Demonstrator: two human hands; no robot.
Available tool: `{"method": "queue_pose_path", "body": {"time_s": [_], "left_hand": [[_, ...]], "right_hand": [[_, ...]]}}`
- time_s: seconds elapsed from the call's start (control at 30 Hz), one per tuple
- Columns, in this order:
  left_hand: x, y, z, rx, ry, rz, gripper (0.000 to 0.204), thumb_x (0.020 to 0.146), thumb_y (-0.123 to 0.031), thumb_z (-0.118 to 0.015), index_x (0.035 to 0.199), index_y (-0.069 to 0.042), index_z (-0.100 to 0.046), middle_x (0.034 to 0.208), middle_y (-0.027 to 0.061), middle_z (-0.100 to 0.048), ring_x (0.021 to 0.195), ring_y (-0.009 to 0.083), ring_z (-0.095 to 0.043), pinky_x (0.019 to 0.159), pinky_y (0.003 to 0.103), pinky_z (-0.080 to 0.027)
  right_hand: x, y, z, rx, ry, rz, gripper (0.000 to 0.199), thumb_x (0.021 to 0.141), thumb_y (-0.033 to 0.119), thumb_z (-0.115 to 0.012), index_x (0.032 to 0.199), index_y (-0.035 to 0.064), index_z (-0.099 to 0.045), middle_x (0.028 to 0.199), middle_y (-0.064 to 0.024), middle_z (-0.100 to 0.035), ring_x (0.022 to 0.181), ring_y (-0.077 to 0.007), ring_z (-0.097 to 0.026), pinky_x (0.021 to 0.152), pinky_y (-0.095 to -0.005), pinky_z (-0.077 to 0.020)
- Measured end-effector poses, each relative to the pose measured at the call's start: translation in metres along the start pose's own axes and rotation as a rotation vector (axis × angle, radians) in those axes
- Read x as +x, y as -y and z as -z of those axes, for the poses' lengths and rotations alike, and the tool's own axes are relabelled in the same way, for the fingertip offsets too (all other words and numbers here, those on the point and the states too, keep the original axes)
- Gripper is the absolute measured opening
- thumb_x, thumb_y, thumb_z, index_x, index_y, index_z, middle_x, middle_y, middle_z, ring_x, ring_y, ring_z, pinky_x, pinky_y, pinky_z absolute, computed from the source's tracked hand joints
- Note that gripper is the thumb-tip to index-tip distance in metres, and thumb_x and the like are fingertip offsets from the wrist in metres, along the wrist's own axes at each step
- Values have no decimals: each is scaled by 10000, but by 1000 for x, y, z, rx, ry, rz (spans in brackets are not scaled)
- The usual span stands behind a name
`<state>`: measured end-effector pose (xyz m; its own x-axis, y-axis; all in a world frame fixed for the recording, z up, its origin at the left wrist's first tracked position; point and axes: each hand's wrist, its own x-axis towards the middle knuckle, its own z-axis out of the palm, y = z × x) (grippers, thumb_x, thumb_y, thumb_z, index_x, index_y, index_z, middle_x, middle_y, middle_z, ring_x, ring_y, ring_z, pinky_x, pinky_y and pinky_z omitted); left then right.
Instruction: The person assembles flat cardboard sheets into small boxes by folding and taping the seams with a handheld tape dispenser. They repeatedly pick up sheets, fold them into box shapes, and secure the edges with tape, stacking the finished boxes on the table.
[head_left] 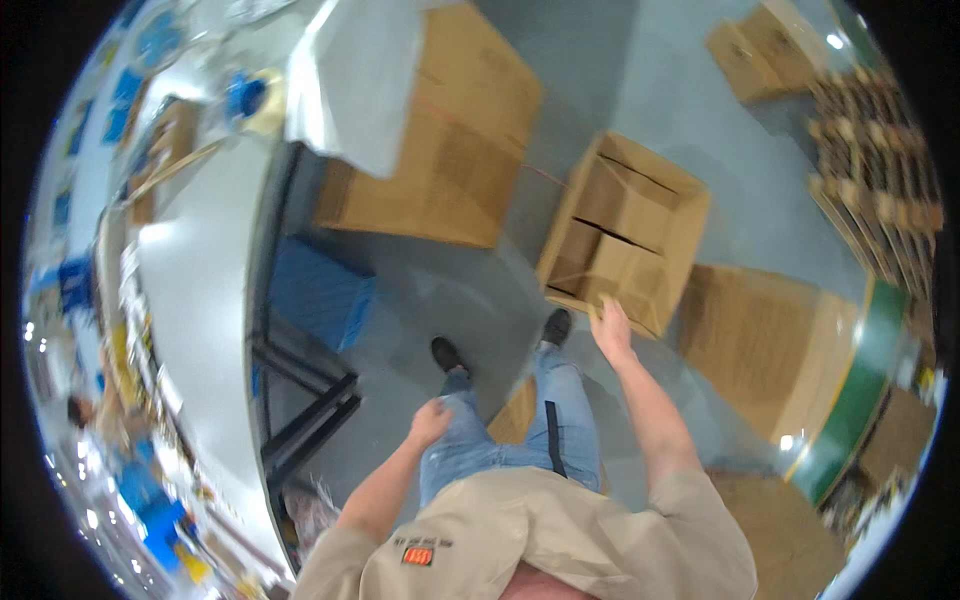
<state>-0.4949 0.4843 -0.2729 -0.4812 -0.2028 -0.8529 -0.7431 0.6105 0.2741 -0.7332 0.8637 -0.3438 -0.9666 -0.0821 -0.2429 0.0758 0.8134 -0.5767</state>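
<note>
R hand (611, 325) is at the near rim of the open box (682, 255), fingers bent; can't tell if gripping or just touching. Box sits on the floor (400, 300), open side up, dark gaps btwn panels inside. L hand (430, 424) is nr the L thigh, toward the wearer & left of the box, fingers loosely curled; blurred, can't tell if it holds anything. R shoe (558, 327) is by the box's near-left corner. Brown cardboard (760, 340) lies to box's right, twd wearer. Big carton (460, 170) stands left of box, w/ white sheet (360, 85) partly in front. Farther left: blue bin (320, 295), then white table (205, 280). Wood pallets (875, 180) stacked well right of box.
</note>
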Motion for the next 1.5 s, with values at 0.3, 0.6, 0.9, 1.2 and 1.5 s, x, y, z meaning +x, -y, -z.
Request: {"method": "queue_pose_path", "body": {"time_s": [0.3,0.6,0.9,1.2,1.5], "left_hand": [[-103,203,-38,-182,-175,639,524,859,-402,-637,1201,-8,-683,1162,243,-697,1136,374,-660,986,413,-519],[-61,67,24,-196,-276,388,462,903,-352,-611,1181,13,-669,1170,257,-678,1109,389,-658,951,428,-529],[58,-195,455,-539,-1018,-207,771,936,-489,-653,1427,42,-387,1163,215,-637,942,281,-677,688,383,-585],[182,-180,613,-948,-534,-196,411,1000,-322,-603,1272,-17,-561,1148,118,-676,980,226,-688,802,339,-580],[13,-196,402,-799,-197,-355,406,975,-317,-653,1271,-43,-604,1211,95,-664,1059,195,-644,903,331,-533]], "right_hand": [[158,-57,-64,-188,354,-462,598,916,329,-592,1441,52,-515,1489,-179,-508,1357,-343,-486,1118,-456,-393],[127,-123,-66,-19,95,-396,591,839,446,-731,1202,0,-596,1229,-260,-626,1139,-374,-604,978,-450,-458],[129,-95,-24,224,266,-524,647,851,423,-760,1307,1,-579,1129,-178,-704,1036,-280,-650,902,-378,-506],[-45,93,-42,821,-91,-504,315,889,210,-777,1091,-7,-671,966,-100,-730,876,-151,-689,751,-303,-558],[-3,276,34,1604,426,-78,671,901,228,-776,1456,34,-453,1345,-151,-595,1243,-211,-572,1061,-368,-466]]}}
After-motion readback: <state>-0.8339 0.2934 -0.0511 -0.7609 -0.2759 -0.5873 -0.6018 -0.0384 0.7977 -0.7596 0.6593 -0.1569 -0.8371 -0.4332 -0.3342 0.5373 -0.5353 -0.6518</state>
